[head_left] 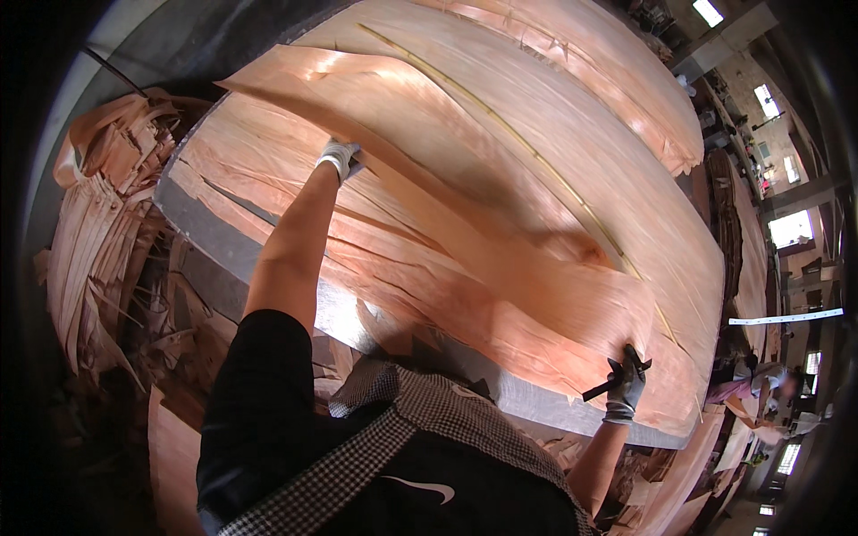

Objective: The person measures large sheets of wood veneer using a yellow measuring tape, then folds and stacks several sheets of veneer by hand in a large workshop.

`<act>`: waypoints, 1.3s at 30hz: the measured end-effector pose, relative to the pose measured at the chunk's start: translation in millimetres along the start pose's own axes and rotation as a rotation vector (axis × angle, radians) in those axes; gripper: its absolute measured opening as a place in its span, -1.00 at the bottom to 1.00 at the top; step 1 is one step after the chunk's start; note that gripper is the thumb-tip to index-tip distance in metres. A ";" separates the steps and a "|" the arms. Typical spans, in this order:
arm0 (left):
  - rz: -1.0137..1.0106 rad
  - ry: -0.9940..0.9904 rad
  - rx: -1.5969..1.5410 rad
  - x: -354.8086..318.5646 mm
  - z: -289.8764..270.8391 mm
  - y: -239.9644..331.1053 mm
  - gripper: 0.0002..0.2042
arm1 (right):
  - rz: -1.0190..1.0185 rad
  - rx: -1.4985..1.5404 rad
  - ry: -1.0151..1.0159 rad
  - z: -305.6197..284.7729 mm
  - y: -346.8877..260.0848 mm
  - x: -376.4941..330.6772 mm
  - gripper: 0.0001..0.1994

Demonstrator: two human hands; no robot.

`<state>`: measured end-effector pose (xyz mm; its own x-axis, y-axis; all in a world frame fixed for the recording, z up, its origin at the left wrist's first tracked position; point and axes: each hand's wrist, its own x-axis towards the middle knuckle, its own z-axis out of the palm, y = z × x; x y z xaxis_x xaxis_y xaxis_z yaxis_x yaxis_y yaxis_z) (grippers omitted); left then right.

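Note:
A long, thin sheet of wood veneer [438, 192], pale orange, is partly lifted and curls across the stack below it. My left hand [341, 155], in a white glove, is closed on the near edge of this sheet, its fingertips partly hidden. At the sheet's right end is my right hand [628, 389], in a grey glove, closed around a black tool [601, 389] with a straight bar sticking out to the left; its exact kind is unclear. Under the raised sheet lie more veneer layers [259, 147] with ragged, split near edges. A thin yellowish stick [500, 121] runs lengthwise over the stack beyond.
The stack rests on a grey metal-looking tabletop [536, 402]. Torn veneer scraps [98, 259] pile up at the left, with more below the table's near edge. Another veneer stack [617, 80] stands at the far side. A co-worker [760, 397] is at the right.

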<state>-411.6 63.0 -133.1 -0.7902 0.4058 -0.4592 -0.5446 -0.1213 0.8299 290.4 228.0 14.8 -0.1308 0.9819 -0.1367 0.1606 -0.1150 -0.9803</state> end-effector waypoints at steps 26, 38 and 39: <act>-0.091 -0.263 -0.306 -207.3 -145.2 -64.5 -0.57 | 0.007 0.037 0.087 -60.8 230.1 -53.3 -0.60; -0.139 -0.239 0.053 -199.4 -127.8 -142.5 -0.69 | 0.416 0.577 0.444 -178.6 199.4 -10.4 -0.86; -0.108 -0.143 0.066 -213.4 -136.8 -128.7 -0.66 | 0.450 0.550 0.327 -168.0 201.9 -6.5 -0.89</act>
<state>-211.4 -131.9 -185.2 -0.6775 0.5384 -0.5011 -0.6007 -0.0120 0.7994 488.1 223.6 -158.2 0.1409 0.8074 -0.5729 -0.3889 -0.4870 -0.7821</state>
